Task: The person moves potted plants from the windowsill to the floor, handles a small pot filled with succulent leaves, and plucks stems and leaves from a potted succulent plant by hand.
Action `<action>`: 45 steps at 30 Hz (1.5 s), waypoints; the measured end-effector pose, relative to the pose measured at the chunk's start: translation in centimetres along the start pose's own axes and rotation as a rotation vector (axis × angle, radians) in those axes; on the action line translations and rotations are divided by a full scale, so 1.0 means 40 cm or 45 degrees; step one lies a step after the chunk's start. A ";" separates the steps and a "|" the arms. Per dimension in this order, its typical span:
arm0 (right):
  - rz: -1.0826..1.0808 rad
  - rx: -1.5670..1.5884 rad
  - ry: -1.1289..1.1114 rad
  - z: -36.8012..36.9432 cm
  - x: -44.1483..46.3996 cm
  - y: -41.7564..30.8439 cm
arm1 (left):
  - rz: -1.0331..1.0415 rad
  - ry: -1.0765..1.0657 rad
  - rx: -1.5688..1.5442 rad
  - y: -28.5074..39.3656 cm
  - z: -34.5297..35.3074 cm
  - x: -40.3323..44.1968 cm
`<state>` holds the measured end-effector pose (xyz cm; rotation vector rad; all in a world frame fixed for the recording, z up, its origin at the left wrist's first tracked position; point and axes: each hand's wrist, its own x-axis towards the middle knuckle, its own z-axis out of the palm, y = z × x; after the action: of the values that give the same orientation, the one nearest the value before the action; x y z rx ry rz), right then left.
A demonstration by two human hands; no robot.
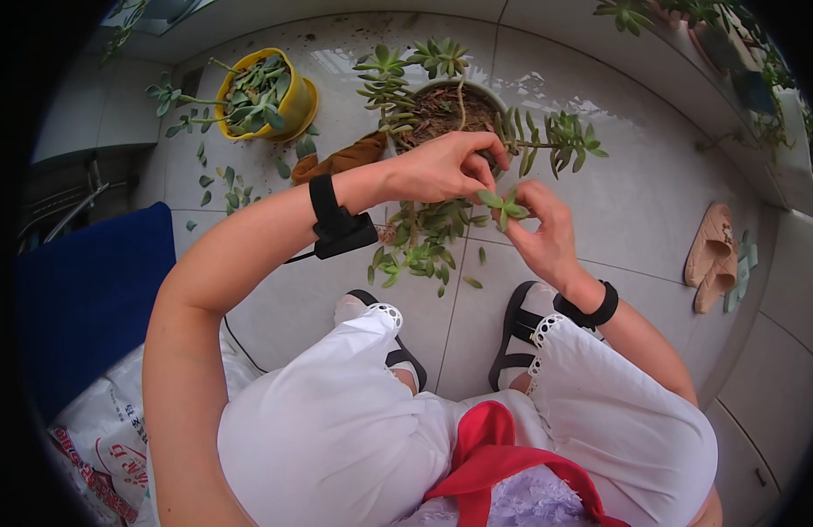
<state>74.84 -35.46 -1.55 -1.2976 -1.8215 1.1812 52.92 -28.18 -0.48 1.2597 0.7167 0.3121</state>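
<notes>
My right hand (549,230) is closed in a pinch on a succulent sprig (503,208) with a green rosette tip. Close beside it, my left hand (450,167) has its fingers curled and pinched together at the sprig's upper left; what lies between those fingertips is hidden. Both hands are over the near rim of a round pot (490,92) of brown soil (433,110). Long leafy succulent stems (560,143) hang out of this pot on several sides, and a trailing clump (419,237) droops below my left hand.
A yellow pot (294,101) of succulents stands at the upper left, beside a brown cloth-like item (340,158). Loose leaves (231,189) lie on the tiled floor. Slippers (712,255) are at the right, a blue chair-like panel (99,299) at the left.
</notes>
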 end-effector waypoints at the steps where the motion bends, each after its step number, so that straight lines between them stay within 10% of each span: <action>1: 0.017 0.020 -0.014 0.000 0.000 0.001 | -0.008 0.006 -0.013 0.003 0.002 -0.002; 22: 0.783 1.155 -0.517 -0.056 -0.002 0.004 | -0.062 -0.006 0.198 0.030 0.008 -0.006; 28: 0.593 0.493 -1.025 -0.079 0.001 0.048 | -0.103 -0.016 0.227 0.020 0.009 -0.004; 34: 0.552 0.527 -0.709 -0.093 0.011 0.059 | -0.192 0.025 0.391 0.017 0.015 -0.013; 45: 0.621 0.516 -0.714 -0.066 0.007 0.057 | 0.444 0.178 1.171 0.015 0.009 -0.064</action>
<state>77.90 -34.06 -2.50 -1.2814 -1.5109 2.2313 51.32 -29.76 0.94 2.2665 0.7854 0.3696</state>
